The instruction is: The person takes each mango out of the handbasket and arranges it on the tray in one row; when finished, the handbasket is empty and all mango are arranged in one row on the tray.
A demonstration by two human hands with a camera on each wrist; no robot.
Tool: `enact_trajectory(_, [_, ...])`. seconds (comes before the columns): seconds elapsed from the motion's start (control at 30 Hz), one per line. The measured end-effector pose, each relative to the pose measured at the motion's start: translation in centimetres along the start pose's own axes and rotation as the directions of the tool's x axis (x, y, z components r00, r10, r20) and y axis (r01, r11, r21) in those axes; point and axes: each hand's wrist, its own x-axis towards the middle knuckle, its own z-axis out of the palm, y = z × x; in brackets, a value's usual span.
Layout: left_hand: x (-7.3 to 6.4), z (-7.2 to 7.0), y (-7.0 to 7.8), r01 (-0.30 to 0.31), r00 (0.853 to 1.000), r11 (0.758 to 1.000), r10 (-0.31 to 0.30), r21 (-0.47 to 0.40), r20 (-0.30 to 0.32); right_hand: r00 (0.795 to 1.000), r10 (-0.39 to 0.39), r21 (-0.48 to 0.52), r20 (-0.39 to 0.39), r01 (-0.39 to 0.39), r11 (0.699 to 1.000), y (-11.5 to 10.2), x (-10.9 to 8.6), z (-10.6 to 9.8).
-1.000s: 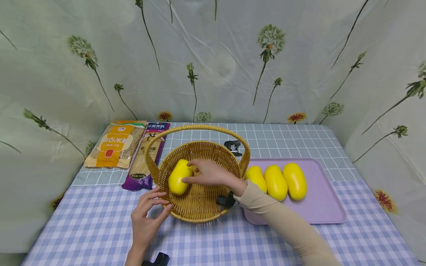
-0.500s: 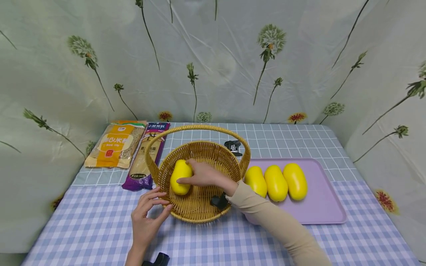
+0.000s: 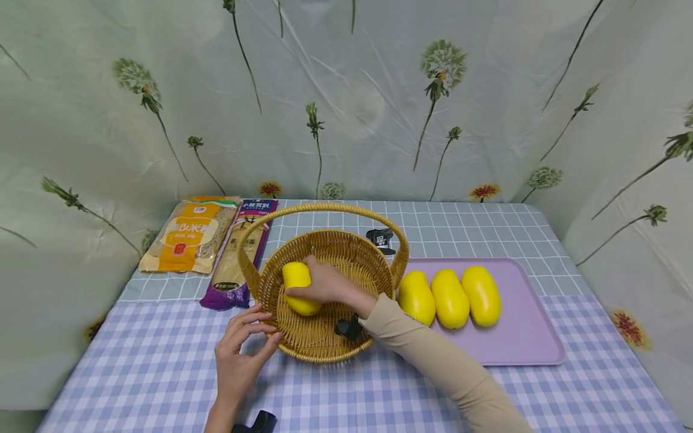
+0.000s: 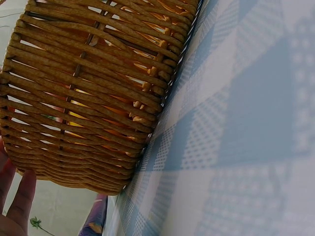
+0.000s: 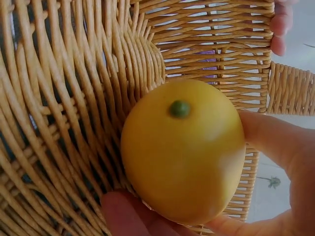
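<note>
A round wicker basket [image 3: 346, 352] with a tall arched handle stands on the checked cloth. Inside it, my right hand [image 3: 325, 282] grips a yellow mango-like fruit [image 3: 296, 275] around its middle. The right wrist view shows this fruit [image 5: 182, 152] end-on with its green stem nub, between thumb and fingers. At the basket's near-left rim, my left hand [image 3: 240, 355] holds the edge with its thumb and fingertips. In the left wrist view, fingers [image 4: 22, 199] touch the outer basket wall [image 4: 88, 108]. Several similar yellow fruits [image 3: 450, 299] are outside the basket, or partly hidden behind the right sleeve.
A lilac tray [image 3: 527, 325] bearing yellow fruits lies right of the basket. To the left are a bag of grain [image 3: 186, 237] and a purple noodle packet [image 3: 230, 282]. A small black object [image 3: 381, 239] lies behind the basket. A floral curtain [image 3: 357, 108] hangs behind the table.
My right hand has wrapped further around the fruit and moved slightly left and down with it, turning its lower end to the right. The left hand stays at the rim.
</note>
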Motion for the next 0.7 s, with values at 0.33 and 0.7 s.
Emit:
enact_trajectory(0.33, [0.0, 0.1, 0.2, 0.017, 1.0, 1.0, -0.017, 0.008, -0.005, 0.999, -0.01, -0.001, 0.038, 0.01, 1.0, 0.3, 0.4, -0.2])
enact_trajectory(0.7, [0.1, 0.0, 0.2, -0.007, 1.0, 1.0, 0.007, 0.015, 0.0, 0.995, -0.011, -0.04, 0.095, 0.015, 0.999, 0.7, -0.1, -1.2])
